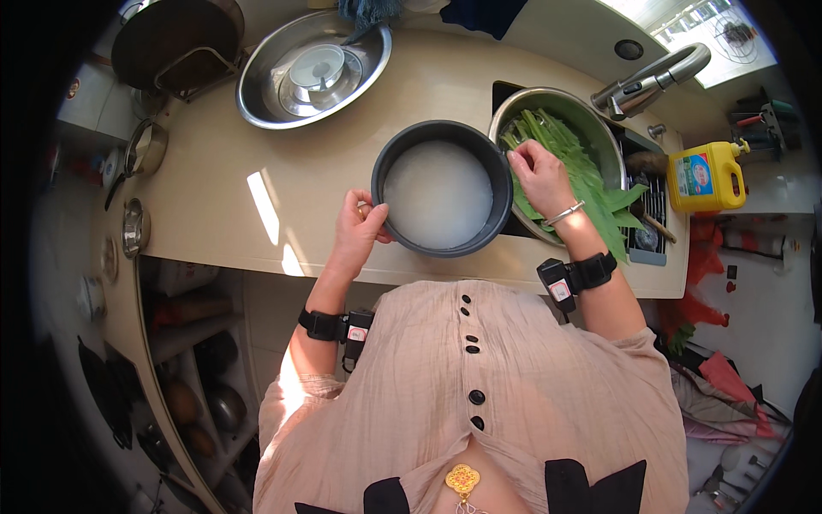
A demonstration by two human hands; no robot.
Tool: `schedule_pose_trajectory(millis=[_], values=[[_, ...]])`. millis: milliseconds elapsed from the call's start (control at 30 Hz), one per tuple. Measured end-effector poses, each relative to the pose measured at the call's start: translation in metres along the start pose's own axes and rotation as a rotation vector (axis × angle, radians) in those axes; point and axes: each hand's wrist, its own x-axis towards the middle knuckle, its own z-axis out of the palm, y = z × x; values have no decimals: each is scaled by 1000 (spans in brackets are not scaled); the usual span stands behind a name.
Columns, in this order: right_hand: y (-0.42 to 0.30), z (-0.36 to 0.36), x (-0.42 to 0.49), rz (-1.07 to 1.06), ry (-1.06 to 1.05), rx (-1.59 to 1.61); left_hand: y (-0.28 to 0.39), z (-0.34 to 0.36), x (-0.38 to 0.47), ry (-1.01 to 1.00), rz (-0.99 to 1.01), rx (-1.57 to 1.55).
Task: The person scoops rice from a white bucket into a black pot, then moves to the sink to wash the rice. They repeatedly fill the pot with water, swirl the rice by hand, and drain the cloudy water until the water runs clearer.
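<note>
A dark round cooking pot (442, 250) is at the front of the counter, with cloudy whitish liquid (438, 193) in it; whether rice lies beneath cannot be told. My left hand (361, 221) grips its left rim, thumb on top and fingers outside. At the upper right rim my right hand (542, 173) pinches the edge between thumb and fingers. Just behind that hand, green leafy vegetables (559, 138) fill a metal basin (615, 157) set over the sink, some leaves hanging past its front edge.
A large steel basin (250, 96) holding smaller bowls stands at the back left. Small metal pans (151, 151) sit at the left end. A faucet (648, 80) rises behind the sink, near a yellow pump jug (706, 177). The counter's front edge (321, 273) runs before me.
</note>
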Motion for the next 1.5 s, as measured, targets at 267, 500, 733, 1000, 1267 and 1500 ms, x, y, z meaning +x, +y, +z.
schedule_pose_trajectory(millis=[267,500,733,1000,1267,1500], values=[[32,7,-34,481,-440,412,13,16,8,75,-14,95],[50,3,-32,512,-383,599,46,57,17,133,73,171],[75,-2,-32,567,-371,785,69,94,27,141,108,341],[93,-6,-27,571,-403,897,92,123,33,166,104,466],[101,-5,-29,622,-420,974,106,144,39,175,130,601],[106,-2,-30,622,-420,1026,111,149,42,144,98,630]])
